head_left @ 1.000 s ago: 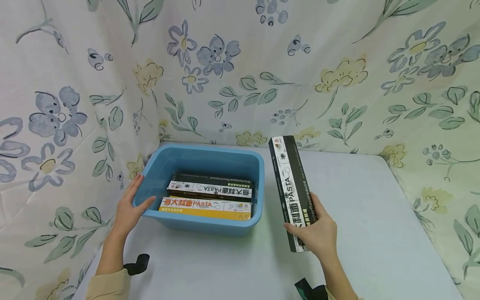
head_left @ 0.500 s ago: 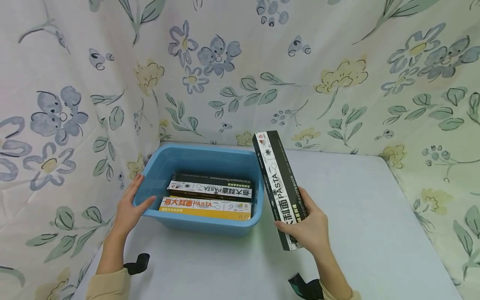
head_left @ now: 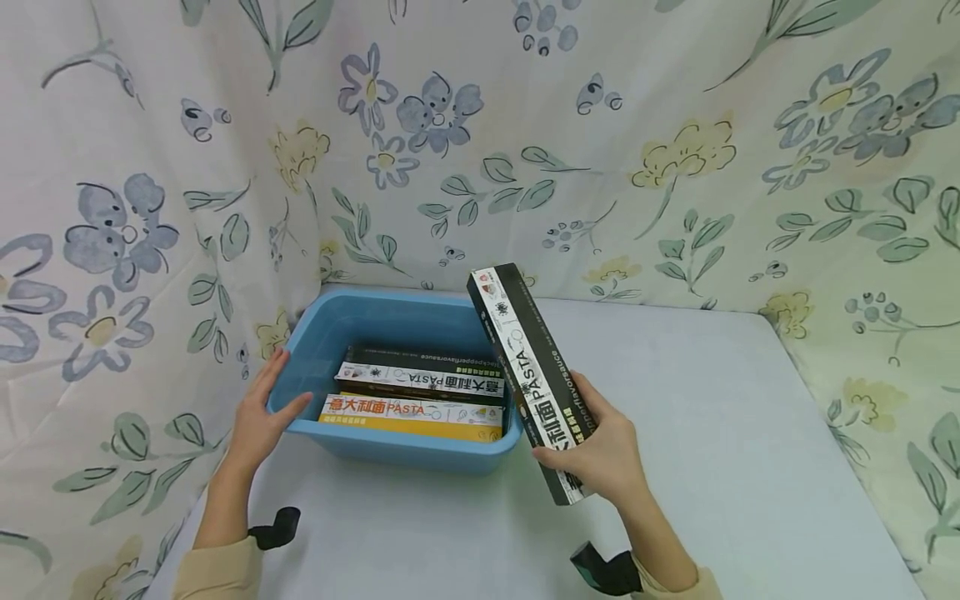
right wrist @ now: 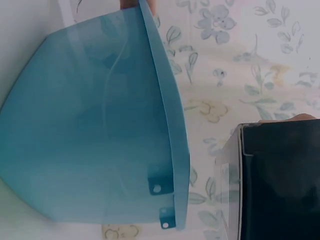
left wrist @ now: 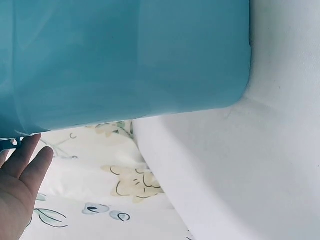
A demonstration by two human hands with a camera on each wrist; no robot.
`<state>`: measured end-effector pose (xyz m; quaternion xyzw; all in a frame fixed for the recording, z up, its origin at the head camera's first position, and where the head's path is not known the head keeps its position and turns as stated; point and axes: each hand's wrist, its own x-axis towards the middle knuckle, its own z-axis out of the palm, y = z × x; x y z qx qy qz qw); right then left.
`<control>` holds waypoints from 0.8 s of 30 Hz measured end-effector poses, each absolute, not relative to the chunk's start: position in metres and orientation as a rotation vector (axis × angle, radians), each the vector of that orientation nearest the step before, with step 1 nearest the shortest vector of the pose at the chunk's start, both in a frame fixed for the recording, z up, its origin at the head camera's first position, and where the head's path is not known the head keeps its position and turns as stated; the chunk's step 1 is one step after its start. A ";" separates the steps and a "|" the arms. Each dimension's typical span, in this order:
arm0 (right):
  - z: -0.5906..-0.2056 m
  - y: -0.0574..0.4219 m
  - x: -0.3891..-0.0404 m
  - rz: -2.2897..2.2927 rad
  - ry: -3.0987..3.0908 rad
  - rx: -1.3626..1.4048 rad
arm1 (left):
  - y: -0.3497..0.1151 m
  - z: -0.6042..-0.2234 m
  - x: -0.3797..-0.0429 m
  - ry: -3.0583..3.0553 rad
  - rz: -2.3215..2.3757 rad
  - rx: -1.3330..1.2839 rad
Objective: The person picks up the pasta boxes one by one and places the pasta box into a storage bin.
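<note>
A blue plastic basin [head_left: 420, 454] stands on the white table. My left hand [head_left: 258, 412] rests spread at its left corner, thumb over the rim and the other fingers along the outside; in the left wrist view, straight fingers [left wrist: 31, 162] touch the edge. My right hand [head_left: 600, 446] grips the lower end of a long black-and-white pasta box [head_left: 528, 367], tilted with its upper end over the basin's right rim. Inside the basin lie a black-and-white pasta box [head_left: 420, 379] and a yellow-and-white pasta box [head_left: 412, 415]. The right wrist view shows the held box's dark end [right wrist: 280, 180].
A floral curtain [head_left: 480, 167] hangs behind the table and along both sides. The white tabletop [head_left: 720, 417] stretches to the right of the basin. The basin's left side is close to the curtain.
My right hand has carried the held pasta box leftward, from beside the basin to over its right rim, with the box leaning further left. The left hand and basin stay in place.
</note>
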<state>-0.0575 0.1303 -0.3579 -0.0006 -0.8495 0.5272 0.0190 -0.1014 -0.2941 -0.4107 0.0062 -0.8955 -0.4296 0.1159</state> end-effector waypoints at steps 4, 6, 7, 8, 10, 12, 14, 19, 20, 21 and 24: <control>-0.356 0.127 -0.057 1.663 -2.641 0.052 | -0.295 -0.412 -0.101 -2.622 -1.264 0.017; -0.357 0.126 -0.059 1.687 -2.641 0.091 | -0.295 -0.412 -0.101 -2.621 -1.266 0.018; -0.357 0.127 -0.060 1.698 -2.639 0.122 | -0.295 -0.412 -0.101 -2.621 -1.268 0.018; -0.358 0.127 -0.062 1.712 -2.636 0.156 | -0.295 -0.412 -0.101 -2.621 -1.269 0.018; -0.360 0.127 -0.066 1.726 -2.634 0.227 | -0.296 -0.412 -0.102 -2.622 -1.269 0.017; -0.361 0.128 -0.070 1.734 -2.632 0.303 | -0.296 -0.412 -0.102 -2.622 -1.271 0.015; -0.362 0.128 -0.074 1.728 -2.637 0.360 | -0.296 -0.411 -0.102 -2.621 -1.277 0.015; -0.361 0.125 -0.081 1.669 -2.668 0.474 | -0.297 -0.412 -0.102 -2.618 -1.277 0.008; -0.361 0.125 -0.082 1.649 -2.673 0.504 | -0.297 -0.412 -0.102 -2.618 -1.274 0.006; -0.360 0.125 -0.084 1.626 -2.681 0.541 | -0.297 -0.412 -0.102 -2.617 -1.271 0.003; -0.358 0.126 -0.093 1.592 -2.706 0.673 | -0.298 -0.413 -0.103 -2.609 -1.272 -0.007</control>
